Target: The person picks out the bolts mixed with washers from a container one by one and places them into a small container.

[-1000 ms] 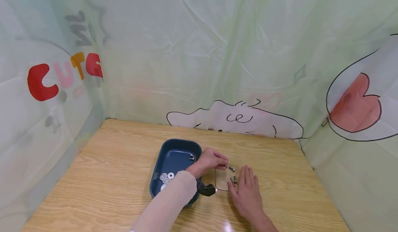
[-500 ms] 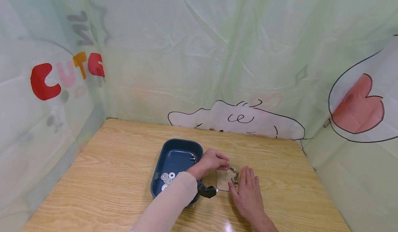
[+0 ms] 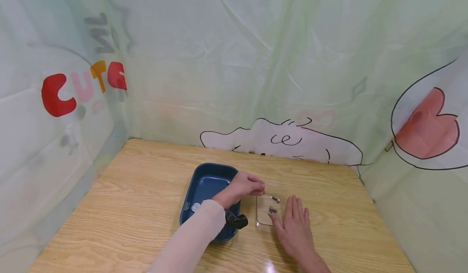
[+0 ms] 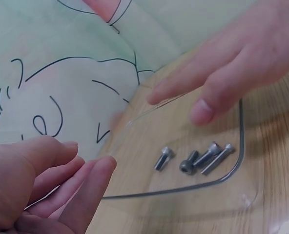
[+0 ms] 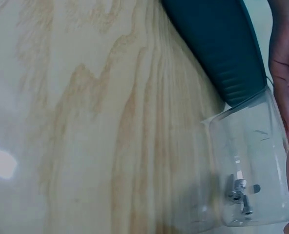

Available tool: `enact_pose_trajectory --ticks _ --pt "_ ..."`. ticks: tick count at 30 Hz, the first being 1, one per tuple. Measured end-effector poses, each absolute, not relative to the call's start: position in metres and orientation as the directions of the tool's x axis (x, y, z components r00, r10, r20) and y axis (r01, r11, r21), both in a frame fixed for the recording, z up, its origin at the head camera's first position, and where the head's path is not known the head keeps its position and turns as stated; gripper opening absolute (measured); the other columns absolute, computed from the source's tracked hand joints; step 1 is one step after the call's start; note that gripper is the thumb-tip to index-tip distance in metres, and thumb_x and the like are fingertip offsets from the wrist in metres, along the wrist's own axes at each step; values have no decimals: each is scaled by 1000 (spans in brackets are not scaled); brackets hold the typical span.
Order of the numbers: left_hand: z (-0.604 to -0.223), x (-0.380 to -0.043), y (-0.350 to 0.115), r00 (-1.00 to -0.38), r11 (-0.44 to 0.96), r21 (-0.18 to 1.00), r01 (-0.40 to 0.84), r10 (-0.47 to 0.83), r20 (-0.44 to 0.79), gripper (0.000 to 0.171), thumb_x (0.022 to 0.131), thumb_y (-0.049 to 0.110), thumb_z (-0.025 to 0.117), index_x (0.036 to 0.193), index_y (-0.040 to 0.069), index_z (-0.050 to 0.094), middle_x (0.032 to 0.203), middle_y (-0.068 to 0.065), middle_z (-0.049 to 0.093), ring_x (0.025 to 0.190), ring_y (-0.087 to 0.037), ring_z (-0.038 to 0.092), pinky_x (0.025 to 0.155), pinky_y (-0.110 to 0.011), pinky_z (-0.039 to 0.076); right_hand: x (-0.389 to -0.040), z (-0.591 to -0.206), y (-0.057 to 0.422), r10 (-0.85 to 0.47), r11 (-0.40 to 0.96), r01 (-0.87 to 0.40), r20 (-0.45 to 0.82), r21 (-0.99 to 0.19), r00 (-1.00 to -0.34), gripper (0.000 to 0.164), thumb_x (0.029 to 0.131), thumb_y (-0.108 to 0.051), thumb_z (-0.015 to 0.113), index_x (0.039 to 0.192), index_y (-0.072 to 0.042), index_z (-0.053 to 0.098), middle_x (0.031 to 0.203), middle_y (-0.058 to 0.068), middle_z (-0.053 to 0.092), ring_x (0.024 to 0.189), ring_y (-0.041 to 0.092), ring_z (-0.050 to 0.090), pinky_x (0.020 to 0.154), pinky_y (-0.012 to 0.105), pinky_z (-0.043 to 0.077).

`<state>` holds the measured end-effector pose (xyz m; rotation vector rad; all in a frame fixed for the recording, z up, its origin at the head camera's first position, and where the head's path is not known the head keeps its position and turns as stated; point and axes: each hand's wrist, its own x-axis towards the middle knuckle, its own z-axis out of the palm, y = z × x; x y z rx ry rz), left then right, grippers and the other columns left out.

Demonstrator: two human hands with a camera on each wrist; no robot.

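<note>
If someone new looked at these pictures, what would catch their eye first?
Probably the big red letter C on the cloth at far left, and the red heart shape at far right. On the table, the dark blue tray under the left forearm stands out, then the bolts in the clear container between left hand and right hand.

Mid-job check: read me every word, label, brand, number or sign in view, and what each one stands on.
"CUTE": big coloured letters, the last one stylised, on the fabric backdrop, at the left of the head view.
Grey marks above it, perhaps letters, on the same fabric: too blurred to read.
No text can be made out on the blue tray, the clear box or the bolts.
</note>
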<state>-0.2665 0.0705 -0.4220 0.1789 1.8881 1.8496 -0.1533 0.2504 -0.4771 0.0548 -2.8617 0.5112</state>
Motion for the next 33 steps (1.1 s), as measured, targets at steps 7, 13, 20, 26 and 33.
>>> enact_pose_trajectory --ticks 7,13,20,26,33 --pt "-422 -271 60 -893 19 969 -246 385 -234 28 92 7 68 115 -9 68 98 -21 75 93 -29 75 89 -40 60 -158 -467 245 -15 930 -103 244 -353 -970 84 101 -46 49 150 16 18 157 37 18 148 50 14 119 68 13" --pt "-419 -272 50 -899 16 970 -242 372 -230 29 92 8 69 116 -8 67 101 -21 74 94 -29 75 89 -39 60 -160 -461 234 -48 933 -127 234 -338 -971 83 102 -44 49 150 16 18 157 36 20 148 50 14 119 68 14" --pt "-418 -273 37 -900 1 968 -250 370 -232 32 93 8 67 120 -9 65 114 -27 70 100 -31 73 92 -39 58 -163 -458 221 -66 932 -135 208 -337 -976 83 102 -46 48 151 13 18 160 33 17 150 47 13 121 66 12" --pt "-417 -276 24 -905 24 970 -240 355 -233 29 94 11 68 118 -5 67 113 -23 71 99 -27 74 93 -39 58 -164 -458 210 -91 925 -168 232 -340 -969 82 100 -43 53 151 13 21 159 32 21 150 46 16 120 67 15" --pt "-420 -281 6 -915 8 970 -242 331 -231 28 94 10 66 117 -5 68 112 -23 72 102 -28 73 100 -45 54 -165 -459 198 -127 922 -201 233 -331 -964 82 99 -42 56 151 13 23 159 31 22 150 44 18 120 65 15"
